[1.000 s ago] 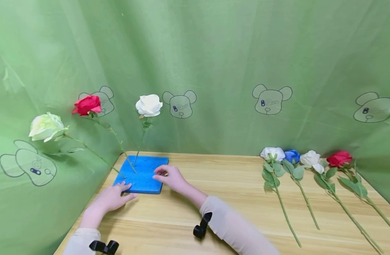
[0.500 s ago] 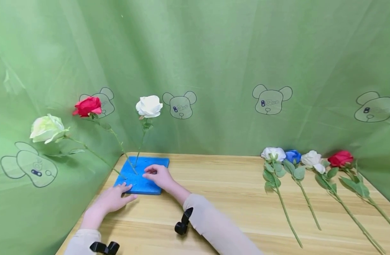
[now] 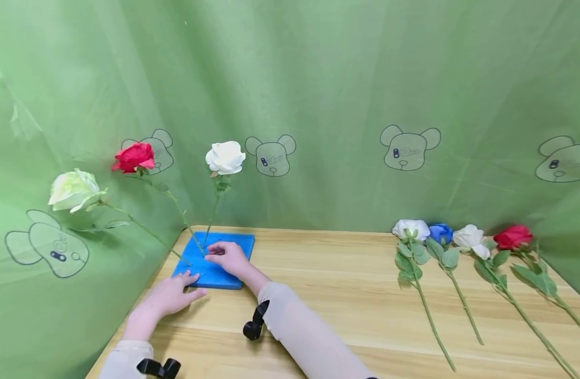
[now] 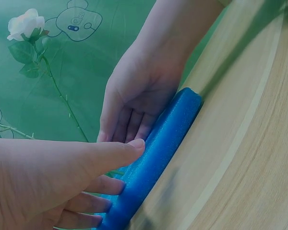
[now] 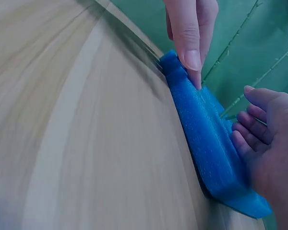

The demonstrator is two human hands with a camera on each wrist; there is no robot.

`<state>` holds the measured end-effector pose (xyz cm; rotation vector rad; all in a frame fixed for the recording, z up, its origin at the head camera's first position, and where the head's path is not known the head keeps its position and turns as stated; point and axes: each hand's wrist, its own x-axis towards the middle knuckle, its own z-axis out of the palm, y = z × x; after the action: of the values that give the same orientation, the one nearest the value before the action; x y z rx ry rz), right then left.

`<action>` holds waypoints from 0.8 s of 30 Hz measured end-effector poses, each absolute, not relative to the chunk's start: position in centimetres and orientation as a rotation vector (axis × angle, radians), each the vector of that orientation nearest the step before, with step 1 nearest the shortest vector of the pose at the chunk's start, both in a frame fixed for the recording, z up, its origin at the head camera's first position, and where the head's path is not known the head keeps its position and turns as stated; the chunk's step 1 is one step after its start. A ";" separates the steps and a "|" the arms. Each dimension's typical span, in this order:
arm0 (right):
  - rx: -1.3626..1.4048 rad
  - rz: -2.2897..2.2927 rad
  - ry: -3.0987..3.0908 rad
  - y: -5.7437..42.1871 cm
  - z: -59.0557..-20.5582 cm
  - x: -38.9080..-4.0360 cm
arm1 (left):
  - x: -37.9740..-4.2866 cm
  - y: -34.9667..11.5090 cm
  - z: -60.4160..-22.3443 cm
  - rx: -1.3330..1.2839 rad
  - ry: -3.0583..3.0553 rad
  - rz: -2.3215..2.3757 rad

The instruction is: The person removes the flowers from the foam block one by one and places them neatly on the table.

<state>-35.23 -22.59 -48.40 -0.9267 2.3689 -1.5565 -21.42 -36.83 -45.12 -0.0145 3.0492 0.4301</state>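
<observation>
A blue foam block (image 3: 225, 279) lies at the table's back left. Three artificial roses stand in it: a pale green one (image 3: 75, 190) leaning far left, a red one (image 3: 135, 158) and a white one (image 3: 225, 158). My left hand (image 3: 168, 295) rests on the block's front left part, fingers spread, thumb (image 4: 134, 145) by the front edge. Over the block, my right hand (image 3: 230, 260) has its thumb and index fingertip beside the base of the red rose's stem, a gap showing between them. Its other fingers (image 5: 249, 127) are loosely bent.
Several roses lie on the table's right side, heads toward the back: a whitish one (image 3: 410, 230), a blue one (image 3: 440, 233), a white one (image 3: 470, 238) and a red one (image 3: 513, 238). A green curtain (image 3: 327, 105) with bear drawings surrounds the wooden table (image 3: 346, 300).
My right hand has moved left over the block, from its right edge to the red rose's stem. The left hand has stayed in place.
</observation>
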 end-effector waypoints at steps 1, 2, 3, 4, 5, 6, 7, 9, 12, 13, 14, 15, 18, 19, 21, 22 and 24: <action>-0.926 -1.556 2.371 -22.8 -48.4 -35.2 | -21.4 -36.8 -45.0 -0.015 3.051 0.427; -0.924 -1.555 2.369 -23.0 -48.3 -35.2 | -21.3 -36.8 -44.9 -0.019 3.051 0.424; -0.924 -1.551 2.371 -23.2 -48.3 -35.2 | -21.3 -36.8 -44.9 -0.017 3.052 0.420; -0.917 -1.548 2.370 -23.4 -48.2 -35.1 | -21.3 -36.8 -44.8 -0.015 3.052 0.417; -0.911 -1.546 2.367 -23.5 -48.2 -35.1 | -21.3 -36.7 -44.8 -0.013 3.053 0.413; -0.906 -1.538 2.369 -23.6 -48.2 -35.1 | -21.3 -36.7 -44.8 -0.016 3.053 0.412; -0.897 -1.525 2.372 -23.7 -48.2 -35.1 | -21.3 -36.7 -44.8 -0.018 3.052 0.412; -0.887 -1.501 2.384 -23.9 -48.1 -35.1 | -21.4 -36.7 -44.8 -0.019 3.054 0.411; -0.881 -1.459 2.409 -24.1 -48.1 -35.2 | -21.5 -36.7 -45.0 -0.031 3.054 0.421; -0.881 -1.451 2.413 -24.2 -48.0 -35.3 | -21.5 -36.7 -45.0 -0.031 3.055 0.424; -0.884 -1.440 2.420 -24.4 -48.0 -35.3 | -21.5 -36.7 -45.0 -0.031 3.054 0.425; -0.885 -1.426 2.427 -24.5 -48.0 -35.3 | -21.5 -36.7 -45.0 -0.033 3.053 0.427; -0.889 -1.392 2.454 -25.0 -48.0 -35.4 | -21.6 -36.7 -44.9 -0.034 3.053 0.421; -0.890 -1.383 2.468 -25.2 -48.0 -35.4 | -21.5 -36.7 -44.9 -0.034 3.051 0.417; -0.882 -1.368 2.496 -25.4 -48.1 -35.3 | -21.5 -36.7 -44.9 -0.034 3.049 0.416; -0.875 -1.365 2.512 -25.5 -48.1 -35.3 | -21.5 -36.7 -44.8 -0.032 3.048 0.414; -0.862 -1.369 2.541 -25.6 -48.2 -35.2 | -21.5 -36.6 -44.8 -0.027 3.049 0.407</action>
<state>-35.19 -25.59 -48.22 -0.8616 2.5414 -1.3691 -21.46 -36.62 -44.77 -0.0273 3.0489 0.4073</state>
